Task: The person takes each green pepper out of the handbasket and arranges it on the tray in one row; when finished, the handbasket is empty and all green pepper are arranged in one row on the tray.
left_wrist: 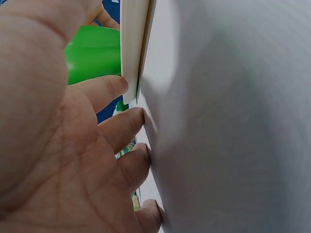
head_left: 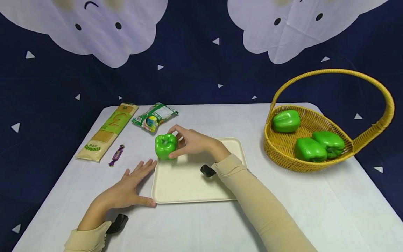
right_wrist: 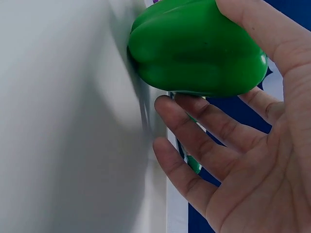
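Note:
My right hand (head_left: 196, 141) holds a green bell pepper (head_left: 165, 146) between thumb and fingers at the far left corner of a cream tray (head_left: 189, 185). In the right wrist view the pepper (right_wrist: 194, 48) lies on its side close to the tray surface, with the thumb over it and fingertips beneath. My left hand (head_left: 124, 190) is spread flat beside the tray's left edge, thumb at the near corner. Its fingertips touch the tray rim (left_wrist: 132, 48) and the white cloth in the left wrist view.
A wicker basket (head_left: 280, 161) with a tall handle stands at the right, holding several green peppers (head_left: 285, 121). On the left lie a noodle packet (head_left: 108, 133), a green snack bag (head_left: 155, 117) and a purple wrapped candy (head_left: 117, 155). A dark patterned cloth (head_left: 195, 84) hangs behind.

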{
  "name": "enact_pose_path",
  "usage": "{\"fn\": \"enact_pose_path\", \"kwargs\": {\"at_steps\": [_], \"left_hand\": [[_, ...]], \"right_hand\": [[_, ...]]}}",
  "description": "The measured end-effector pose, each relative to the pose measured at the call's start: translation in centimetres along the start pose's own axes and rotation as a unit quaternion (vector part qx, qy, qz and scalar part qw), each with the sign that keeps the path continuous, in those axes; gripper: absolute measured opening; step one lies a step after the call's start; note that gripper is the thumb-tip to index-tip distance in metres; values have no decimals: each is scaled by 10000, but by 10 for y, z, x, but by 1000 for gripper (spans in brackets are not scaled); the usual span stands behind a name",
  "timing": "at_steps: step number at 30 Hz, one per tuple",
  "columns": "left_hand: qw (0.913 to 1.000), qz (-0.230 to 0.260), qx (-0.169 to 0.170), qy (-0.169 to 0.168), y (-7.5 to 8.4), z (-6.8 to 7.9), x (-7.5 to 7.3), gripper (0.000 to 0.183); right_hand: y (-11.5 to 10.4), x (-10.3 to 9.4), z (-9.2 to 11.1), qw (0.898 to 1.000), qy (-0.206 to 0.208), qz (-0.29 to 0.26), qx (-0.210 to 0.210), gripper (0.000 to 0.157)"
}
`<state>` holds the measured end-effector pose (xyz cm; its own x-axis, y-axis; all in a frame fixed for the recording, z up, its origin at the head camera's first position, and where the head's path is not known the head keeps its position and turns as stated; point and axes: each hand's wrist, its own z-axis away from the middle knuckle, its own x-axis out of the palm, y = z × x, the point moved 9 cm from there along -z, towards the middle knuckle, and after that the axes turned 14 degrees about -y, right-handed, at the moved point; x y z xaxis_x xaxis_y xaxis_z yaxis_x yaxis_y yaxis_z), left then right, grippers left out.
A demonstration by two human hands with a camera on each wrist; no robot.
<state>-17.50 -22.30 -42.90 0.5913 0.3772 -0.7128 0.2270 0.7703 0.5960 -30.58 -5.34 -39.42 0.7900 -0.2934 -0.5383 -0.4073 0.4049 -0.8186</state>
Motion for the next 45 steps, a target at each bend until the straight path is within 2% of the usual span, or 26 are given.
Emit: {"fn": "enact_pose_path", "kwargs": {"at_steps": [16,25,32,39,45], "left_hand": [[10000,32,-48,-7,2,0,0,130],[10000,-5,-5,24,2,1,0,131],[10000,-6,8,43,1,1,0,131],[10000,20,4,47,2,2,-1,131],[10000,27,48,46,3,1,0,131]], "right_hand": [[-1,-2,5,9997,-19,195,124,90],[-8,-24,27,9985,63,525,122,87],[-15,-50,65,9965,224,786,178,80],[-16,-81,117,9930,541,980,376,78],[-6,-104,162,9904,827,881,672,78]]}}
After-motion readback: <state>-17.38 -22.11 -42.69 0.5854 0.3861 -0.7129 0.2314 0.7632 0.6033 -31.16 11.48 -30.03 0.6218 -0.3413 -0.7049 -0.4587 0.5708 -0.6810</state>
